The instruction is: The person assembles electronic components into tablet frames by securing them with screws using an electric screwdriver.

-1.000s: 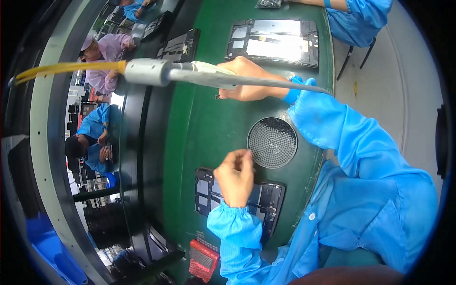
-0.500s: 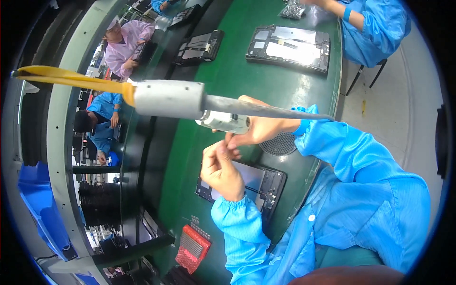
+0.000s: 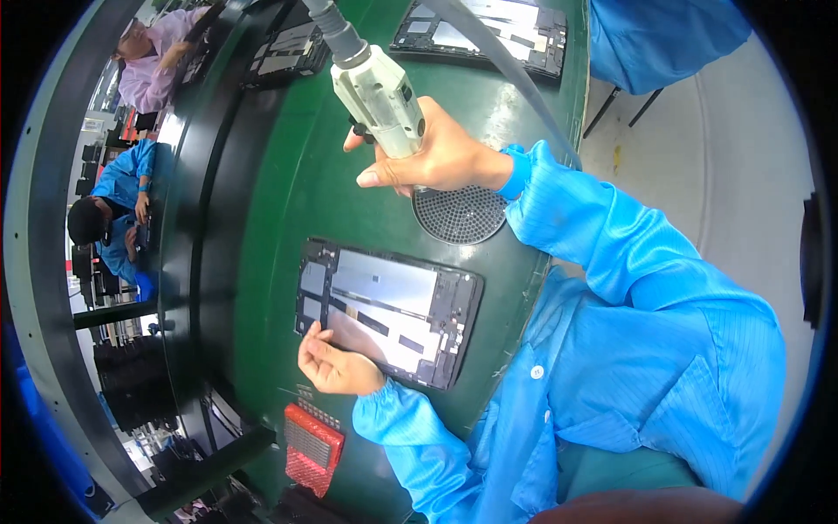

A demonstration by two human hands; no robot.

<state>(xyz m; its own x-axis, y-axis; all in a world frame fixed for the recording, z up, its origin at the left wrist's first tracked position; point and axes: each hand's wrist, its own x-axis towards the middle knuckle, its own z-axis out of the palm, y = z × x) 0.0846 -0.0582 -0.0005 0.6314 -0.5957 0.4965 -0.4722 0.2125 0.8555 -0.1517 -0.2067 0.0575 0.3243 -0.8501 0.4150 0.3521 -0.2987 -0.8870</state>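
My right hand (image 3: 436, 153) grips the electric screwdriver (image 3: 380, 92), upper centre; left hand (image 3: 336, 367), fingers curled, steadies the tablet frame (image 3: 388, 310). Looks like screw-driving; next, align bit precisely.

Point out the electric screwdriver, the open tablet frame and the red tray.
electric screwdriver (image 3: 381, 94), head view, pale body.
open tablet frame (image 3: 390, 308), head view, inner panel.
red tray (image 3: 312, 445), head view, top face.

An open tablet frame (image 3: 388, 313) lies flat on the worktop (image 3: 288, 175), straight before the person. The left hand (image 3: 336, 367) rests at its near-left corner. Behind the frame sits a round perforated disc (image 3: 460, 214), and the right hand (image 3: 436, 157) grips a powered screwdriver (image 3: 380, 96) above it. A ribbed box (image 3: 314, 447) lies nearer, left of the left sleeve. 2 more frames (image 3: 484, 31) lie farther back.
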